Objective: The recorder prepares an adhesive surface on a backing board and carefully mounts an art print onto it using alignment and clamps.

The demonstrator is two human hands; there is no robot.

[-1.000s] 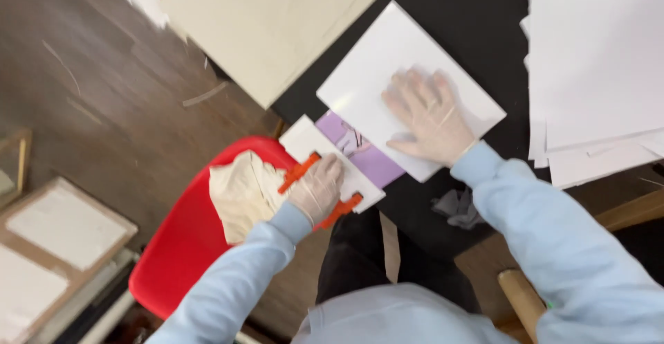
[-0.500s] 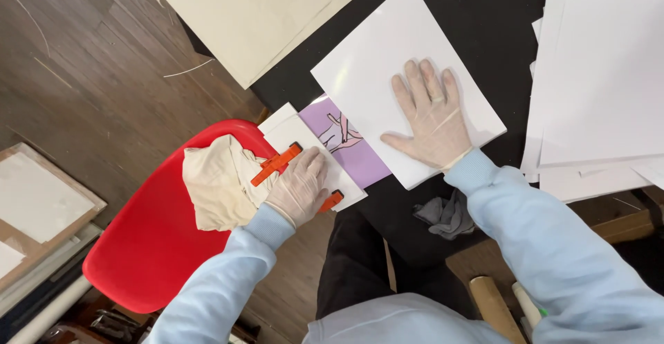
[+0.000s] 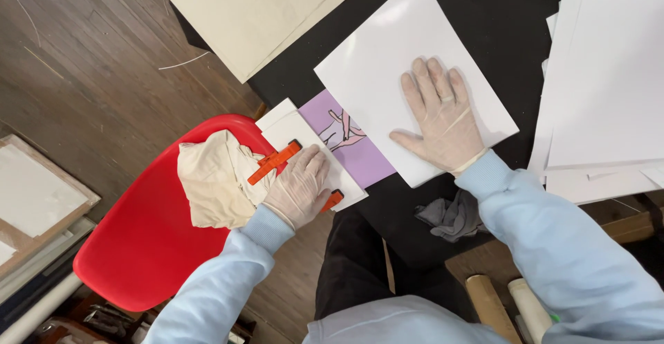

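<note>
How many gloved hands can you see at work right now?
2. The left hand presses an orange tool on a small white sheet beside the red chair. The right hand lies flat on the large white sheet.

A long orange squeegee (image 3: 280,167) lies slantwise, ends toward two and eight o'clock, across a white-backed purple print (image 3: 346,147) half-covered at two o'clock by a white sheet (image 3: 387,60).

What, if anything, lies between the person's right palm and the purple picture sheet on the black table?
The white sheet does: the right hand presses flat on it, and it overlaps the purple picture sheet along that sheet's right edge.
</note>
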